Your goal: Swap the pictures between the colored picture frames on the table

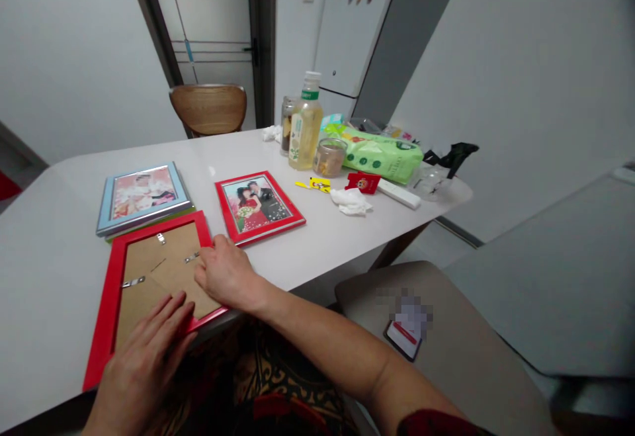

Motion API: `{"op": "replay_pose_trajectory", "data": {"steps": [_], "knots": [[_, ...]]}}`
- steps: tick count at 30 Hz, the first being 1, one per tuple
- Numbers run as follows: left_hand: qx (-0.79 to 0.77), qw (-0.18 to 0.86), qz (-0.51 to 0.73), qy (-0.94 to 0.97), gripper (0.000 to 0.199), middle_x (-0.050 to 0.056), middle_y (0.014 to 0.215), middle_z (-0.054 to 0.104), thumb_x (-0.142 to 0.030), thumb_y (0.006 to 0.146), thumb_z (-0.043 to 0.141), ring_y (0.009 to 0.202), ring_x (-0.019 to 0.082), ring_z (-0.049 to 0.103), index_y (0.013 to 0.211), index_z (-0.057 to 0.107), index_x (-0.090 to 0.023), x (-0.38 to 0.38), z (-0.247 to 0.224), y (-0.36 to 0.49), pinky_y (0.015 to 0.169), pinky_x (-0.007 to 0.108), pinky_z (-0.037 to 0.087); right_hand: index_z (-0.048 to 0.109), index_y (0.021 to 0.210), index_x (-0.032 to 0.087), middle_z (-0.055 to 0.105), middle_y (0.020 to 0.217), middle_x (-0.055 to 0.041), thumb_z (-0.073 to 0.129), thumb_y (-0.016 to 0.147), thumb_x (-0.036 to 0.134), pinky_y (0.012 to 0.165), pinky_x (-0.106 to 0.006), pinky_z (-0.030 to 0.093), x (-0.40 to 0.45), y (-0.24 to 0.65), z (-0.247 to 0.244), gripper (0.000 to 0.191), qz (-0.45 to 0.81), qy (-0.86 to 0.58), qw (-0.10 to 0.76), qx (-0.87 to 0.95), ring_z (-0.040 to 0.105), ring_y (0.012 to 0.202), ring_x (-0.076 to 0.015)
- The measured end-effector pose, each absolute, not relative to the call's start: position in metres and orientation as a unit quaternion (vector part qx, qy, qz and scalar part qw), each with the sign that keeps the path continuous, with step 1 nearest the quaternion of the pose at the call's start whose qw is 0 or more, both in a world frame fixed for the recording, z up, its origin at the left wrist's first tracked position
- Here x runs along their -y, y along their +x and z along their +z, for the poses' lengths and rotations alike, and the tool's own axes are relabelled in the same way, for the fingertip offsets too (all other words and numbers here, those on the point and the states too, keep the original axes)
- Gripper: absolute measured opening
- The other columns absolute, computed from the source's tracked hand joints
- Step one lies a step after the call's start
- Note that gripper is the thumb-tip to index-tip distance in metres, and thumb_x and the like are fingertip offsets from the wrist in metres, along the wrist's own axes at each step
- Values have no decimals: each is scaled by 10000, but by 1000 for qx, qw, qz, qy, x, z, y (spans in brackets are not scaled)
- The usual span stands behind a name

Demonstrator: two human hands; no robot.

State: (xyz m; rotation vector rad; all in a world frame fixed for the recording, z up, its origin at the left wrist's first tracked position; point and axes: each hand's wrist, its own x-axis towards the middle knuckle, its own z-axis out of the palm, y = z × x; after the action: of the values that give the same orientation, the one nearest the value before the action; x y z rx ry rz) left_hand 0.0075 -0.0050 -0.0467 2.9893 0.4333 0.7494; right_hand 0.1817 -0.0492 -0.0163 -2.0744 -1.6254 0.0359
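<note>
A red picture frame (102, 330) lies face down at the table's near edge, its brown backing board (171, 270) showing with several small metal clips (133, 282). My left hand (143, 356) rests on the lower part of the board and frame, fingers stretched out. At the frame's right side my right hand (225, 270) has its fingers curled over the red edge, beside a metal clip (191, 257); its fingertips are partly hidden. Just beyond lies a smaller red picture frame (297, 221), face up with a photo of a couple. A light blue picture frame (104, 208) lies on another frame at the left.
Toward the table's far right stand a bottle of yellow drink (305, 131), a glass jar (330, 158) and a green wipes pack (384, 155). Crumpled tissue (351, 202) and a white strip-like object (399, 194) lie nearby. A phone (404, 340) lies on the chair seat (461, 356) at right.
</note>
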Motion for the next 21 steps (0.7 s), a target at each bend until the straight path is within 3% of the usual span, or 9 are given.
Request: {"op": "replay_pose_trajectory", "data": {"steps": [5,8,11,15,21], "knots": [[-180,49,232,955,396,94,1163,524,-414,784,438,1034,242,511,1100,495,-183,-2,-40,1,842,380,450,596,851,133,512,951,-109,465,726,281,795,-336,385,46,187,-17,234,43,-700,249,668,456,903,-199],[-261,42,196,944,491,135,1196,487,-454,714,515,1087,277,458,1099,495,-150,-5,-34,-9,877,458,392,624,815,136,534,972,-103,427,736,155,803,-298,383,43,189,-18,213,66,-708,258,654,480,906,-170],[-326,51,172,928,532,151,1221,457,-456,669,562,1133,282,406,1096,487,-146,-3,-29,-17,925,496,314,632,865,126,523,1053,-128,423,748,162,841,-303,371,40,190,-18,242,86,-703,254,658,475,975,-188],[-348,100,158,919,411,167,1201,473,-412,650,601,1126,273,416,953,540,-141,3,-24,-23,950,472,293,617,934,119,509,1098,-144,443,739,175,869,-320,358,34,189,-17,268,91,-711,221,661,472,1002,-208],[-343,146,164,914,284,165,1179,495,-395,632,630,1116,275,428,768,541,-163,5,-23,-25,958,469,281,644,851,146,546,946,-110,437,737,183,769,-298,396,12,186,-19,239,45,-731,193,653,505,868,-198]]}}
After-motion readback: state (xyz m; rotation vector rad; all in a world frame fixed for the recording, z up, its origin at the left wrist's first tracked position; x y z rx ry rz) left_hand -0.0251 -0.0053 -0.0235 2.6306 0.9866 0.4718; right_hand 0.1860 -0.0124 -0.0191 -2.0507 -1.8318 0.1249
